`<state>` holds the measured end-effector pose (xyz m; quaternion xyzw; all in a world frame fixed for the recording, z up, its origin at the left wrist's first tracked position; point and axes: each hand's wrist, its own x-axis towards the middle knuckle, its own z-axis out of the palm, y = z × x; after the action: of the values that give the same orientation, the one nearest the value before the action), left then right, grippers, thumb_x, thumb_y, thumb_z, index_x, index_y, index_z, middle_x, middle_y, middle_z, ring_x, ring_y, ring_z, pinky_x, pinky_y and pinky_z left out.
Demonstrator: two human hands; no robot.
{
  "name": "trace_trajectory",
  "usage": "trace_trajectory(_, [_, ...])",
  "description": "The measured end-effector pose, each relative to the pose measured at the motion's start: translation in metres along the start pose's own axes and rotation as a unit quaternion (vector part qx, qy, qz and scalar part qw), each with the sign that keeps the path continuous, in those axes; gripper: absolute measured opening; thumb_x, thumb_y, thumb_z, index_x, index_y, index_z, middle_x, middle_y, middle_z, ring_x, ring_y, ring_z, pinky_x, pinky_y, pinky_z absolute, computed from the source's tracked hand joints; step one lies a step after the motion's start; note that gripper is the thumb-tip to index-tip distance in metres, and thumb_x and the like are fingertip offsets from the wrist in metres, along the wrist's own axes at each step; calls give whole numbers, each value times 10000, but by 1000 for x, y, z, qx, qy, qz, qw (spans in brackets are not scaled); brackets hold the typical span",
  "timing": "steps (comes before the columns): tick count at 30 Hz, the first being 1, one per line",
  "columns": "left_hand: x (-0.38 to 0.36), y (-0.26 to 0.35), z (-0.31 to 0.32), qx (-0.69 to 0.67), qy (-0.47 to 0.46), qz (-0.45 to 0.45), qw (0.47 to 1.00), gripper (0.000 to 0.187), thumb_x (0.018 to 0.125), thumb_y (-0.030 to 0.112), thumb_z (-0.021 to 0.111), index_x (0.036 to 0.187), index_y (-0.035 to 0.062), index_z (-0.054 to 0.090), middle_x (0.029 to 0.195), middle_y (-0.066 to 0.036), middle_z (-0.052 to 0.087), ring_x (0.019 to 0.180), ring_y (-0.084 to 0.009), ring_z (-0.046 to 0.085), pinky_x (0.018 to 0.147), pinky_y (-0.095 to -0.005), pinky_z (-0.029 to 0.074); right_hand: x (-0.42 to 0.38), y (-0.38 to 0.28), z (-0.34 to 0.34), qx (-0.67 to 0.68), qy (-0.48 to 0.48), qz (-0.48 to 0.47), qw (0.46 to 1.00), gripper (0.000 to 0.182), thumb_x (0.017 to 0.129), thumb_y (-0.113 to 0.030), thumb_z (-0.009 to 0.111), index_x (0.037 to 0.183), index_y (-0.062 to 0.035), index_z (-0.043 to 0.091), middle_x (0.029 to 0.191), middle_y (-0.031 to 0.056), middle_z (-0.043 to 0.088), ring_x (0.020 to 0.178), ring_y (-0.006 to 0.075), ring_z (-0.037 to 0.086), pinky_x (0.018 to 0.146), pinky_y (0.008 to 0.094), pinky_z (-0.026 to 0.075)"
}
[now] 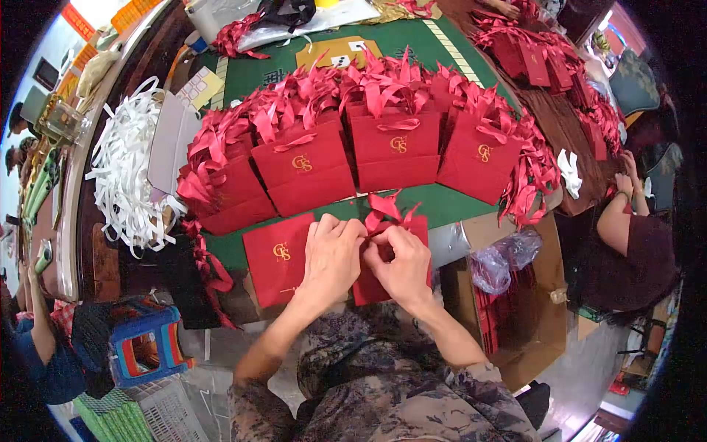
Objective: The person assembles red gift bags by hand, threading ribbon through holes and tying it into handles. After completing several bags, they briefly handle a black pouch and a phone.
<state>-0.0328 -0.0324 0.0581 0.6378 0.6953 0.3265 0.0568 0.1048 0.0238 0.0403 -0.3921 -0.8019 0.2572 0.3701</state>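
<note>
My left hand (331, 252) has its fingers curled together at the top edge of a red paper gift bag, over the red ribbon. Beside it, my right hand (399, 263) pinches the same ribbon (388, 209), whose loops stick up above the fingers. This gift bag (371, 286) lies flat at the table's near edge, partly hidden by both hands. To its left lies another flat red bag (272, 254) with a gold monogram, partly under my left wrist. Just beyond stand rows of red gift bags (398, 156) with ribbon bows on top.
A pile of white ribbons (132, 162) sits at left by an open box (174, 151). An open cardboard box (541, 324) at lower right holds red bags and clear plastic. More red bags (534, 66) lie on the right table, near another person's arm (615, 221). A blue plastic stool (147, 346) stands lower left.
</note>
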Motion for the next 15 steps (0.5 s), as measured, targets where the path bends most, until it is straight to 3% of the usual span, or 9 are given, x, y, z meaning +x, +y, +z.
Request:
trace_trajectory(5, [0, 3, -4, -34, -3, -29, 999, 81, 818, 64, 668, 896, 82, 658, 812, -60, 632, 861, -267, 555, 796, -398, 406, -10, 4, 4, -54, 20, -52, 997, 170, 752, -81, 746, 823, -78, 591, 769, 95, 596, 715, 313, 601, 662, 425, 469])
trace_trajectory(15, [-2, 6, -4, -79, -33, -65, 994, 78, 824, 62, 675, 901, 73, 670, 806, -69, 648, 840, -269, 566, 807, -396, 405, -14, 4, 4, -27, 45, -58, 997, 198, 745, -61, 756, 825, -70, 575, 759, 97, 581, 709, 309, 590, 642, 426, 456])
